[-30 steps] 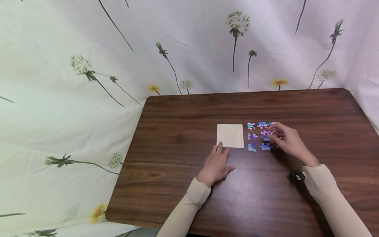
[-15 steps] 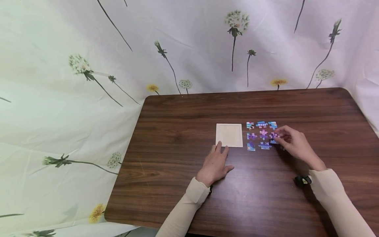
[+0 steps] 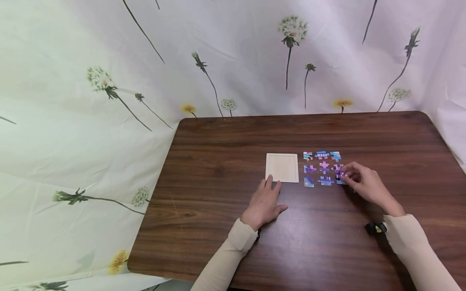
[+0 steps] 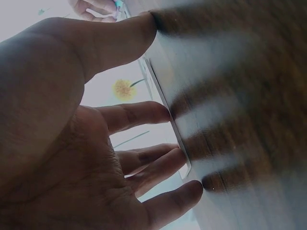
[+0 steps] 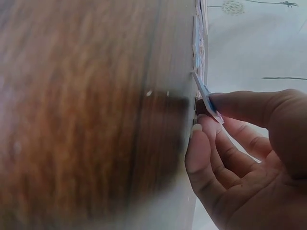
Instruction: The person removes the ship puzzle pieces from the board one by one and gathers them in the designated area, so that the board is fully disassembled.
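Note:
My left hand (image 3: 263,204) lies with fingers spread at the front edge of a square, light wooden puzzle tray (image 3: 282,178); its fingertips touch that edge. In the left wrist view the fingers (image 4: 139,115) are nearly straight. Right of the tray, several colourful jigsaw pieces (image 3: 324,166) lie in rows, slightly apart. My right hand (image 3: 369,188) is at the front right corner of this group. It pinches a purple-blue jigsaw piece (image 5: 205,98), which stands tilted in the right wrist view, its lower edge close to the tabletop. Fingers partly cover that piece in the head view.
Everything sits on a dark brown wooden table (image 3: 218,161) with rounded corners. A white cloth (image 3: 247,60) printed with dandelions hangs behind it and at the left side.
My right hand has moved rightward and toward the front, from the middle column of pieces to the front right one. The left hand has stayed at the tray's edge.

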The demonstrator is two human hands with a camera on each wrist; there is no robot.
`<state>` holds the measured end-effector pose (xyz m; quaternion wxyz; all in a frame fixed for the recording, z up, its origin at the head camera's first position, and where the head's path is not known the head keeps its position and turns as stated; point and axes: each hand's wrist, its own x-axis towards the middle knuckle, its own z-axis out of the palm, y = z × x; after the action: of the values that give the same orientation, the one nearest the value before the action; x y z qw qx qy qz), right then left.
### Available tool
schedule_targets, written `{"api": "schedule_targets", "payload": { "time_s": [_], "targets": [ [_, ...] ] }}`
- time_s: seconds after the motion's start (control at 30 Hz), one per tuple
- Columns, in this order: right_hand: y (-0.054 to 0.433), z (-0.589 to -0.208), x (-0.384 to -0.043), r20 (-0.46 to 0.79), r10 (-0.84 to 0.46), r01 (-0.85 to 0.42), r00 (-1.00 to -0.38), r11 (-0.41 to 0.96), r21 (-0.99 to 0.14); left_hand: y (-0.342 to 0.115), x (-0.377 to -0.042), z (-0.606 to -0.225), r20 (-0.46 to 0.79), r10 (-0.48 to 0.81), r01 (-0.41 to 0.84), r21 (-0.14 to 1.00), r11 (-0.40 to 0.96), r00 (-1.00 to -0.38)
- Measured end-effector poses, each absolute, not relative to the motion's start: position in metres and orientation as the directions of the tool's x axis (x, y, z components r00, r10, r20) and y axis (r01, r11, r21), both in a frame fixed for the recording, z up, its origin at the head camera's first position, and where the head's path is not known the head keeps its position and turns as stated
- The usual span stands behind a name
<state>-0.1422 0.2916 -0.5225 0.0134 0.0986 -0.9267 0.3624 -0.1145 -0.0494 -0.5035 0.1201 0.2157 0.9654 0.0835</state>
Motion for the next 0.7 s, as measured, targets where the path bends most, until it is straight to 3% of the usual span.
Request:
{"api": "schedule_targets", "payload": {
  "time_s": [0.7],
  "targets": [
    [0.2916,-0.5213,-0.1461,0.052,-0.156,-0.153,-0.986,0.757,-0.635,-0.0503,-0.1144,-0.505,-0.179,0.443,0.403,0.22,0.888,-0.879]
  ]
}}
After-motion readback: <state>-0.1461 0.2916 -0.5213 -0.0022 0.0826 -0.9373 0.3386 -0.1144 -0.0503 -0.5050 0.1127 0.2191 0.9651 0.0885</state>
